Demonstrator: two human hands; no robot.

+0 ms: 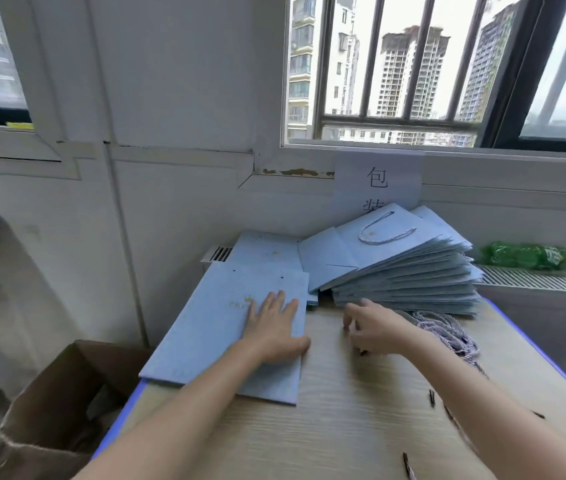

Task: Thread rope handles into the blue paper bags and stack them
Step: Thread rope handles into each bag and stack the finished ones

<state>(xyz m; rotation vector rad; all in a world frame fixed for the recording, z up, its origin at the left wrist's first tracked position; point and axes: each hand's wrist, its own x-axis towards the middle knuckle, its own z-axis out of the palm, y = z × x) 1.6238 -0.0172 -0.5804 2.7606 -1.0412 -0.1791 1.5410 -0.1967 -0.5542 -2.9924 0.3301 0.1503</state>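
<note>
The left hand (276, 329) lies flat, fingers straight, on the unthreaded blue bag (212, 327), whose long axis runs away toward the window. The right hand (375, 329), fingers curled, pinches something unclear beside the rope bundle (447, 332).

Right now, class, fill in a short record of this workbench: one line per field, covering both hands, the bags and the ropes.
left hand: flat on the unthreaded bag, fingers straight
right hand: fingers curled near the table; grip contents unclear
finished stack: fanned pile, top bag shows a rope handle
loose ropes: heap right of the right hand
cardboard box: open, left of the table
</note>
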